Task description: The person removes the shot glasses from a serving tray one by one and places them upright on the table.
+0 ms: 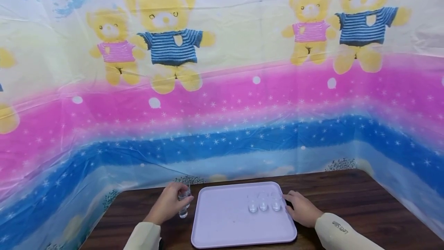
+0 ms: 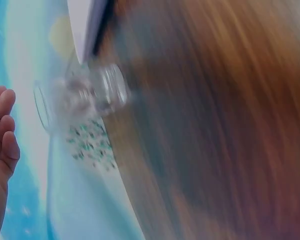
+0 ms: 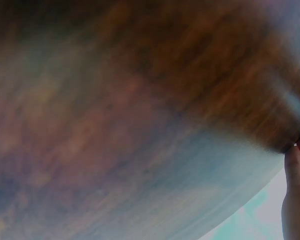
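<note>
Bear-print sheet (image 1: 236, 38) behind wooden table (image 1: 350, 203)

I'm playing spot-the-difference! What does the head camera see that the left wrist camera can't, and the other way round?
Only the head view shows the teddy bears on the cloth, the right hand and the glasses on the tray.

Only the left wrist view shows the left hand from its palm side.

Both show the left hand, a glass near it, the table, and some cloth and tray.
</note>
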A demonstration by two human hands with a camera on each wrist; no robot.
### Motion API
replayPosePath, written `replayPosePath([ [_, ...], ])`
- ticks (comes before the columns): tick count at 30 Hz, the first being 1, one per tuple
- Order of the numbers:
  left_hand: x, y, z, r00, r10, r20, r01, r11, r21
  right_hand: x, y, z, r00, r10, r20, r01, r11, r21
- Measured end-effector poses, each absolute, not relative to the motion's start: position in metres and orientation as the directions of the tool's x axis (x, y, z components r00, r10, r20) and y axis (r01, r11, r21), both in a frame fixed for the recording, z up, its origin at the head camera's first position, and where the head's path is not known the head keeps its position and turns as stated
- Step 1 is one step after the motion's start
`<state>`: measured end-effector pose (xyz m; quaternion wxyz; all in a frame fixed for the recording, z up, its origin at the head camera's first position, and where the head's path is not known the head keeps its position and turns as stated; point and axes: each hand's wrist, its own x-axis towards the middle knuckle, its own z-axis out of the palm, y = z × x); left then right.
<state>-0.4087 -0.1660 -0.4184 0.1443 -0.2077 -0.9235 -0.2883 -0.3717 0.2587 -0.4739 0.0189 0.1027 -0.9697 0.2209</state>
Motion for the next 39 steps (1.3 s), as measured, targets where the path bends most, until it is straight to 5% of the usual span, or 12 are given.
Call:
replayPosePath([
  [24,-0.413,-0.081,-0.421,-0.705,0.581,0.408,0.709,0.603,0.367,-0.37,0.26,-0.474,-0.975,-0.198,0.098,-0.221,0.867,-0.446],
  [39,-0.422,-0.02,-0.429,-0.747,0.612,0.26,0.652,0.6,0.464,-0.369,0.261,-0.473,-0.971,-0.214,0.103,-0.237,0.862,-0.448],
])
